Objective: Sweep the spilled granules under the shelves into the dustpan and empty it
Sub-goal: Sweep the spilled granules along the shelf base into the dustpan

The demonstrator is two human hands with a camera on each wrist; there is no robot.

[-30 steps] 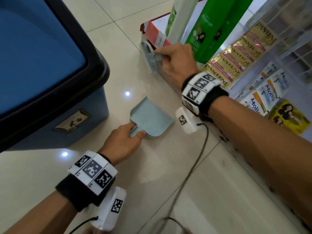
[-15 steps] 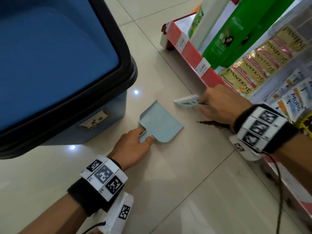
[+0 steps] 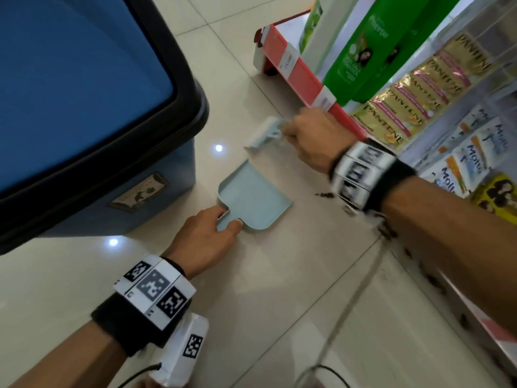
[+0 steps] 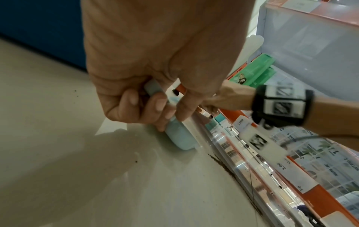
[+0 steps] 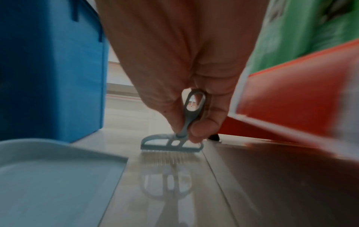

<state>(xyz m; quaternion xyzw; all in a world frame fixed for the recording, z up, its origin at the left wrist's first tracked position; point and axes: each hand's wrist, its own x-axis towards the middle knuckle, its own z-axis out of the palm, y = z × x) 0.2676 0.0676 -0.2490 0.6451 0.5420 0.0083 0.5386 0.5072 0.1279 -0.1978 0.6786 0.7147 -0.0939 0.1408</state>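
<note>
A pale blue dustpan [image 3: 253,196] lies flat on the tiled floor, and my left hand [image 3: 205,238] grips its short handle [image 4: 174,133]. My right hand [image 3: 314,140] pinches the handle of a small pale blue hand brush [image 3: 264,133], its bristles [image 5: 170,156] down on the floor just beyond the pan's open edge [image 5: 64,153]. Dark brown granules [image 3: 324,195] lie in a thin line along the foot of the shelf [image 4: 223,163], partly hidden under my right wrist.
A big blue bin [image 3: 84,107] with a black rim stands left of the pan. The red-edged shelf [image 3: 302,77] on the right carries green bottles [image 3: 361,49] and hanging sachets [image 3: 414,107]. More granules [image 3: 432,280] lie along the shelf base nearer me.
The brush has come down from the shelf edge to the floor and now stands beyond the pan's open edge. The left hand and dustpan have stayed in place.
</note>
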